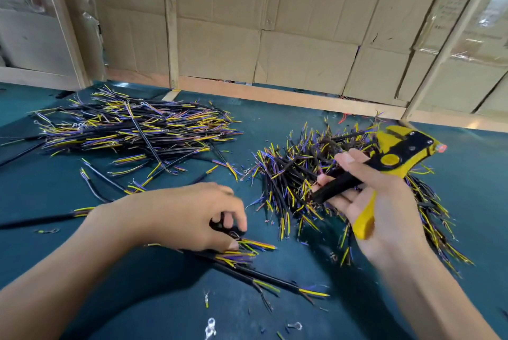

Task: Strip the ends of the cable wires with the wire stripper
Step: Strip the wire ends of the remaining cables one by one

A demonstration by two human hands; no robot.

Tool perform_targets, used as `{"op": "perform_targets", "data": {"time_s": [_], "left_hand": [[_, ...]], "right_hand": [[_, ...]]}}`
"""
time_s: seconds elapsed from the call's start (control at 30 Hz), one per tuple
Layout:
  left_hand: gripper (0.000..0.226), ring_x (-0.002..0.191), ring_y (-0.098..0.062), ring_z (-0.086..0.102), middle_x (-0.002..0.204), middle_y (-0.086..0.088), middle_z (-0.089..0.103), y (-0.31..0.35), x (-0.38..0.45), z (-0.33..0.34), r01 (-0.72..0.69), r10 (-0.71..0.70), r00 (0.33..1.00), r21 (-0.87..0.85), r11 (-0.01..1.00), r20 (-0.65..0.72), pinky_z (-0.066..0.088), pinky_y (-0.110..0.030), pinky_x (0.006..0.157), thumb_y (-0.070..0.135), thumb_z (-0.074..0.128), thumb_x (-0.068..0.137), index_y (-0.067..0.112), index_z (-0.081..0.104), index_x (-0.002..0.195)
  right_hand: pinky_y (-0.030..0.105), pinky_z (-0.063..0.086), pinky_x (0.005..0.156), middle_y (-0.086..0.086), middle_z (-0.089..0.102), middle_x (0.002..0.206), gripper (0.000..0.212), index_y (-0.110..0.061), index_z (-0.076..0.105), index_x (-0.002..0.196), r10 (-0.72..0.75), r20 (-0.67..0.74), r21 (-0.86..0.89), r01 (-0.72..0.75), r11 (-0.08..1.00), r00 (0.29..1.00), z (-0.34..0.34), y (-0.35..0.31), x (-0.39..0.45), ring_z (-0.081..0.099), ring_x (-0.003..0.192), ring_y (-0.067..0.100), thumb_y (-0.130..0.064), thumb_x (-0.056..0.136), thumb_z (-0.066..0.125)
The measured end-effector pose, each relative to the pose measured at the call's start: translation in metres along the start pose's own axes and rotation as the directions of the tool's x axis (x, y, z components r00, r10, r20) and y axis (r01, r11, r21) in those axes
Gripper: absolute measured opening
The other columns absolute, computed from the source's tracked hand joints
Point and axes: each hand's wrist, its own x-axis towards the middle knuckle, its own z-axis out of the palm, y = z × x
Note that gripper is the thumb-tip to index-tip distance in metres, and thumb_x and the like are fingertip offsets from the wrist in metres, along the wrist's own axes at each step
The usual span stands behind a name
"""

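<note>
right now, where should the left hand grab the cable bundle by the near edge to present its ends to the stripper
Grip the black jacket just behind the fanned yellow and purple wire ends, coming from above. The left hand already sits there; the ends point right toward the wire stripper in the right hand.

- A wide heap of black cables with yellow and purple wire ends fills the far left of the teal table mat.
- A second bristling black cable pile blocks the right.
- Open mat between the two piles leaves a passage toward the cardboard back wall.
- A few loose black cables and small metal ring terminals litter the near mat.
</note>
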Motion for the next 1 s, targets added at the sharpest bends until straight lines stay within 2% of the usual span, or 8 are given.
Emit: {"op": "perform_targets", "data": {"time_s": [0.1, 0.2, 0.3, 0.4, 0.53, 0.67, 0.8, 1.0], "left_hand": [[0.01, 0.091, 0.001, 0.056, 0.094, 0.018, 0.057, 0.002, 0.002, 0.001, -0.014, 0.012, 0.999, -0.054, 0.998, -0.03, 0.047, -0.026, 0.085, 0.043, 0.065, 0.091, 0.037, 0.064, 0.099], [0.009, 0.09, -0.001, 0.058, 0.092, 0.018, 0.058, 0.006, 0.005, 0.003, -0.056, 0.035, 0.984, -0.118, 0.991, -0.173, 0.046, -0.02, 0.081, 0.04, 0.067, 0.091, 0.033, 0.064, 0.096], [0.01, 0.09, -0.006, 0.062, 0.093, 0.019, 0.063, 0.014, 0.004, -0.002, -0.11, 0.013, 0.927, -0.239, 0.965, -0.376, 0.044, -0.013, 0.075, 0.038, 0.072, 0.088, 0.033, 0.064, 0.092], [0.014, 0.087, -0.013, 0.063, 0.092, 0.016, 0.064, 0.02, 0.002, -0.006, -0.157, -0.002, 0.864, -0.274, 0.949, -0.503, 0.049, -0.024, 0.075, 0.034, 0.076, 0.085, 0.033, 0.063, 0.09], [0.019, 0.083, -0.012, 0.06, 0.089, 0.015, 0.061, 0.026, 0.002, -0.005, -0.188, 0.023, 0.852, -0.266, 0.946, -0.522, 0.049, -0.024, 0.072, 0.025, 0.075, 0.084, 0.032, 0.058, 0.089], [0.015, 0.089, 0.0, 0.048, 0.094, 0.024, 0.043, 0.029, 0.002, 0.0, -0.172, 0.115, 0.874, -0.079, 0.982, -0.472, 0.034, -0.008, 0.077, 0.025, 0.066, 0.092, 0.03, 0.052, 0.097], [0.014, 0.095, 0.008, 0.04, 0.097, 0.027, 0.041, 0.025, 0.004, 0.002, -0.181, 0.155, 0.874, -0.012, 0.983, -0.46, 0.029, -0.006, 0.084, 0.028, 0.062, 0.096, 0.028, 0.052, 0.106], [0.036, 0.103, 0.001, 0.045, 0.1, 0.027, 0.049, 0.025, 0.001, -0.002, -0.207, 0.119, 0.865, -0.132, 0.969, -0.487, 0.032, -0.006, 0.086, 0.065, 0.061, 0.084, 0.04, 0.057, 0.11]], "right_hand": [[0.047, 0.063, 0.062, 0.014, 0.07, 0.103, 0.051, -0.012, 0.062, 0.119, -0.032, -0.015, 0.034, 0.033, 0.999, 0.999, 0.001, -0.005, -0.002, 0.072, 0.065, 0.037, -0.018, 0.07, 0.075], [0.05, 0.063, 0.063, 0.006, 0.07, 0.081, 0.029, -0.013, 0.064, 0.116, -0.1, -0.063, -0.028, 0.098, 0.995, 0.993, 0.0, -0.006, -0.004, 0.069, 0.06, 0.036, -0.013, 0.088, 0.069], [0.055, 0.062, 0.073, 0.007, 0.059, 0.074, 0.004, -0.012, 0.064, 0.097, -0.226, -0.053, -0.083, 0.221, 0.972, 0.973, 0.001, -0.002, -0.01, 0.064, 0.065, 0.039, -0.008, 0.095, 0.064], [0.055, 0.055, 0.072, 0.012, 0.059, 0.073, 0.013, -0.011, 0.06, 0.083, -0.358, 0.082, -0.148, 0.366, 0.919, 0.93, 0.005, 0.001, -0.018, 0.064, 0.064, 0.039, -0.003, 0.089, 0.068], [0.061, 0.054, 0.073, 0.026, 0.066, 0.083, 0.014, -0.018, 0.066, 0.08, -0.265, 0.359, -0.237, 0.362, 0.901, 0.895, 0.01, 0.008, -0.024, 0.066, 0.066, 0.041, -0.016, 0.077, 0.079], [0.045, 0.057, 0.07, 0.014, 0.067, 0.076, 0.02, -0.018, 0.064, 0.08, -0.164, 0.48, -0.333, 0.352, 0.875, 0.862, 0.011, 0.015, -0.027, 0.064, 0.065, 0.037, -0.005, 0.073, 0.077], [0.042, 0.058, 0.069, 0.012, 0.072, 0.08, 0.024, -0.014, 0.063, 0.083, -0.156, 0.457, -0.426, 0.37, 0.825, 0.875, 0.008, 0.02, -0.023, 0.069, 0.068, 0.035, 0.001, 0.074, 0.078], [0.037, 0.056, 0.064, 0.014, 0.072, 0.078, 0.023, -0.013, 0.063, 0.083, -0.164, 0.385, -0.433, 0.335, 0.837, 0.908, 0.006, 0.024, -0.019, 0.066, 0.066, 0.046, 0.001, 0.077, 0.08]]}}
